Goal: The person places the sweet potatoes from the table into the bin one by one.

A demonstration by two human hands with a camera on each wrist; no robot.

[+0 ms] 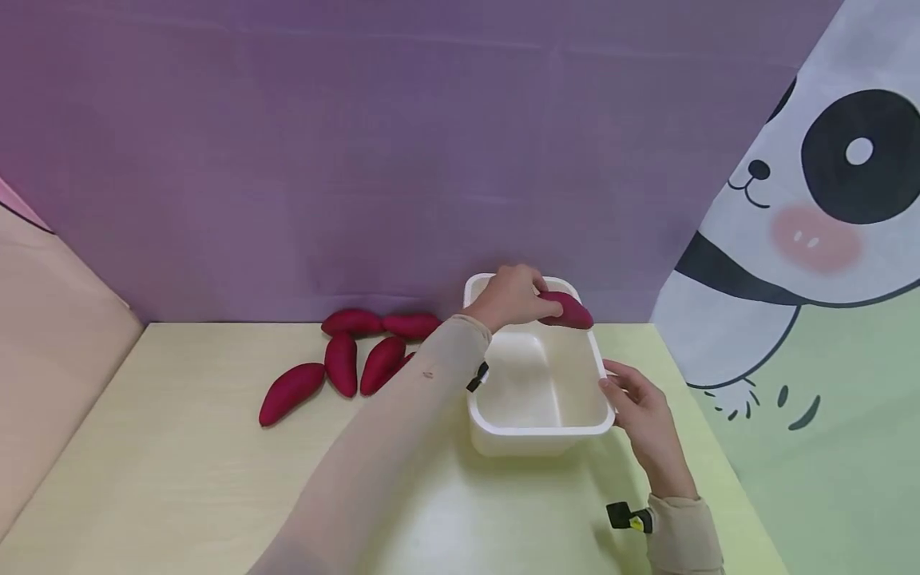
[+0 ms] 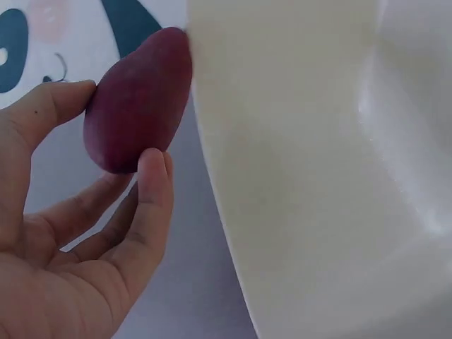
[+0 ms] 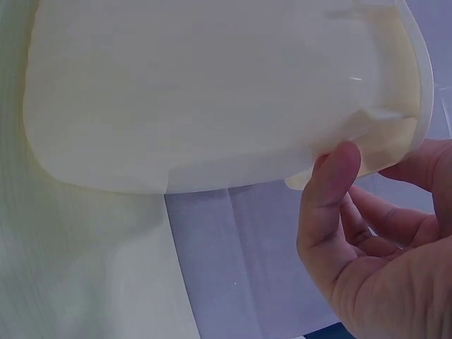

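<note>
My left hand [image 1: 509,295] pinches a dark red sweet potato [image 1: 568,311] above the far right part of a white plastic bin [image 1: 542,432]. In the left wrist view, thumb and fingertips hold the sweet potato [image 2: 141,102] by its thicker end, its narrow tip overlapping the bin's edge. At the bin's right side, my right hand [image 1: 641,419] grips the rim. The right wrist view shows the thumb and fingers of that hand [image 3: 381,282] on either side of the bin's edge [image 3: 425,85]. The visible part of the bin's floor is bare.
Several more sweet potatoes lie on the pale tabletop [image 1: 180,447] left of the bin, one sweet potato [image 1: 291,394] nearest the front. My left forearm partly hides another. A purple backdrop [image 1: 323,160] rises behind the table, and a panda-printed panel [image 1: 812,335] stands at the right.
</note>
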